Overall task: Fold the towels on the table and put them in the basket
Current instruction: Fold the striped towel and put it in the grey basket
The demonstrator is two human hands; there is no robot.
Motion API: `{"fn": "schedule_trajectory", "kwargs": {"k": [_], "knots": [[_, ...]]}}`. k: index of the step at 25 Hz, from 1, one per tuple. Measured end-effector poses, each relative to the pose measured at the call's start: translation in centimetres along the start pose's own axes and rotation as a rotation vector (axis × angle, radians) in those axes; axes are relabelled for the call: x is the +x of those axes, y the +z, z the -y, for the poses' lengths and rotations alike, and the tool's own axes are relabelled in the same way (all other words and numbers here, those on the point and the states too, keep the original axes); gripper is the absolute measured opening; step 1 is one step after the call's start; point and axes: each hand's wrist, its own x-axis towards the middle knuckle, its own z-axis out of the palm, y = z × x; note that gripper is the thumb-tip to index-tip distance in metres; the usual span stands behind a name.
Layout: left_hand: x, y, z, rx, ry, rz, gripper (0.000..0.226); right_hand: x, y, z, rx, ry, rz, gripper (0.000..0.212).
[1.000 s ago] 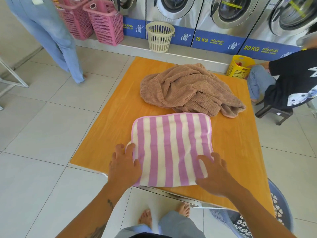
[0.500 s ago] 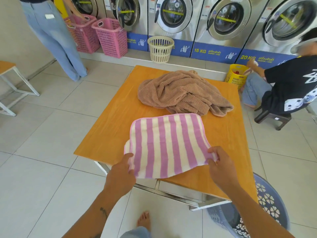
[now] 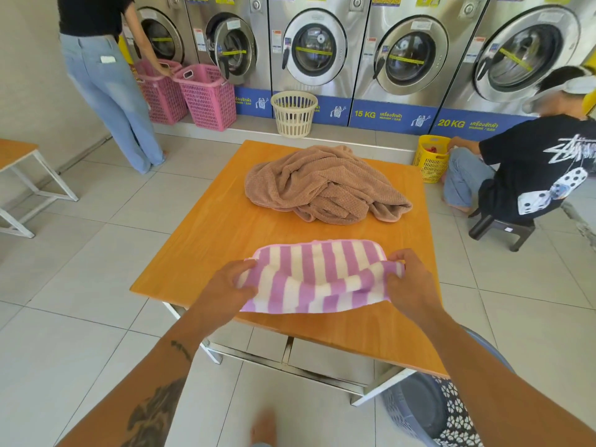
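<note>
A pink-and-white striped towel (image 3: 317, 274) lies at the near part of the wooden table (image 3: 206, 240). Its near half is lifted and curled toward the far edge. My left hand (image 3: 225, 291) grips the towel's near left corner. My right hand (image 3: 409, 285) grips its near right corner. A crumpled brown towel (image 3: 319, 185) sits in a heap on the far half of the table. A dark blue-grey basket (image 3: 429, 411) stands on the floor under the table's near right corner, partly hidden by my right forearm.
Washing machines line the far wall, with two pink baskets (image 3: 206, 95) and a cream basket (image 3: 294, 112) in front. A person stands at the far left. Another sits on a stool (image 3: 500, 227) at the right beside a yellow basket (image 3: 430, 158). A small table (image 3: 19, 156) is at left.
Both hands went from pressing flat on the striped towel to gripping its near corners and lifting the near half up and forward. The view has tilted up.
</note>
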Motion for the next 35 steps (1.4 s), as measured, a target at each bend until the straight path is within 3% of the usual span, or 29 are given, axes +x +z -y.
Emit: {"fn": "schedule_trajectory", "kwargs": {"k": [2,4,7,9,10,13,15,20,24,27,29,31,33,35], "knots": [[-0.5,0.2,-0.5,0.175,0.020,0.127,0.073,0.8,-0.6,0.2,0.136,0.115,-0.037,0.026],[-0.3,0.0,-1.2,0.285,0.053,0.145,0.080,1.7,-1.8,0.8,0.276,0.236,-0.025,0.025],[1.1,-1.3,-2.7,0.229,0.060,0.016,0.060,2.5,-4.6,2.2,0.473,0.287,0.339,0.032],[2.4,-2.3,-4.0,0.253,0.047,-0.098,0.047,2.5,-6.0,3.4,0.308,0.189,0.554,0.042],[3.2,-2.9,-4.7,0.284,0.052,-0.140,0.043,2.6,-6.3,4.0,0.109,0.114,0.572,0.043],[5.8,-4.2,-6.7,0.351,0.120,-0.197,0.034,4.0,-6.7,6.1,-0.426,-0.082,0.376,0.033],[7.9,-4.9,-8.5,0.407,0.200,-0.220,0.028,5.8,-7.7,7.9,-0.535,-0.166,0.190,0.030],[11.3,-6.6,-15.9,0.371,0.490,-0.353,0.019,8.8,-12.8,12.4,-0.288,-0.174,-0.227,0.025],[10.2,-7.1,-18.1,0.338,0.645,-0.427,0.019,6.7,-15.1,12.6,-0.104,-0.231,-0.245,0.023],[7.8,-6.1,-14.1,0.172,0.542,-0.301,0.020,4.0,-13.7,9.8,0.069,-0.180,-0.158,0.029],[5.1,-4.4,-9.7,0.014,0.340,-0.076,0.022,2.0,-11.2,6.1,0.141,-0.077,-0.085,0.033],[1.5,-1.9,-4.7,0.016,0.139,0.107,0.024,-0.3,-8.0,1.4,0.191,0.103,0.007,0.033],[-1.9,0.8,0.0,0.092,0.034,0.177,0.030,-2.8,-4.6,-3.2,0.229,0.294,0.081,0.038],[-4.2,2.5,3.1,0.048,-0.036,0.185,0.040,-4.7,-2.3,-6.4,0.198,0.371,0.094,0.041]]}}
